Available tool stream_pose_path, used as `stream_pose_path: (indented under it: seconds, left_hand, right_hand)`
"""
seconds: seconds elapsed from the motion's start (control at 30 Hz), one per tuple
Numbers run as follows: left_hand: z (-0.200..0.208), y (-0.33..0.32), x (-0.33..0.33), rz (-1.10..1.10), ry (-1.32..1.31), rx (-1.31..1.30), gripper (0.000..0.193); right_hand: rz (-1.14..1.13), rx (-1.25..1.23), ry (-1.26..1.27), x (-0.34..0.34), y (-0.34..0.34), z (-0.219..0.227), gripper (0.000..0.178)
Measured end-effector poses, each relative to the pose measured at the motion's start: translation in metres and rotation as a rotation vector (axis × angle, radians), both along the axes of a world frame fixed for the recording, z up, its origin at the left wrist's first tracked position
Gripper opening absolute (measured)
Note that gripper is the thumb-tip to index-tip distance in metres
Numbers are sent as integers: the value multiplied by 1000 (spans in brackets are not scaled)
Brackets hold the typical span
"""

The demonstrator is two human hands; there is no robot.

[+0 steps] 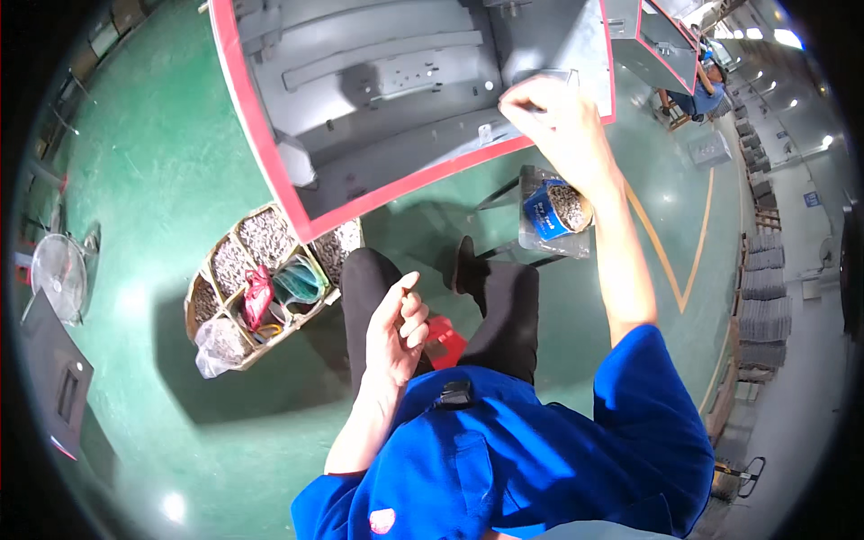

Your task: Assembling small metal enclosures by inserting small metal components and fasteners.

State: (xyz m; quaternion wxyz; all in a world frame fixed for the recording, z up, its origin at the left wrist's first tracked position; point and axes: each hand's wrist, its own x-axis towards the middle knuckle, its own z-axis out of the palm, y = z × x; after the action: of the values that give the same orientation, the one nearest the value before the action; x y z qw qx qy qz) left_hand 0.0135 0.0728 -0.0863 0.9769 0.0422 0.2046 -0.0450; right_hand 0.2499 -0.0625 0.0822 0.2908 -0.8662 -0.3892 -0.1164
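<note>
A grey metal cabinet box (pixel 387 99) with a red rim stands with its open side toward me. My right hand (pixel 556 121) is raised at its right lower corner, thumb and fingertips pinched together. Anything between those fingertips is too small or too bright to make out. Over my lap, my left hand (pixel 396 331) is curled closed with the thumb on top; its contents are hidden. Below my right wrist, a blue tub (pixel 544 214) full of small metal fasteners sits on a small stand. Brackets and small holes show inside the cabinet.
At left below the cabinet lies a divided tray (pixel 225 345) with small metal parts, a red bag and a green cup. A red object (pixel 443 340) shows between my legs. A fan (pixel 59 274) stands far left. Another person (pixel 706 94) works by a second cabinet (pixel 661 45).
</note>
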Motion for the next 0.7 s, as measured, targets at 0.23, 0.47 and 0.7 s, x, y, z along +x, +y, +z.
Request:
stream_pose_path:
  seconds: [0.23, 0.47, 0.7]
  left_hand:
    - [-6, -12, -1, -37, -12, 192, 24]
    - [2, -41, -11, -196, -49, 285, 24]
    - [21, -55, -9, -248, -97, 342, 25]
  right_hand:
    - [-56, -143, -208, 19, -47, -69, 31]
    - [-56, -123, -322, -13, -19, -76, 41]
    - [1, -43, -300, -32, -6, -72, 44]
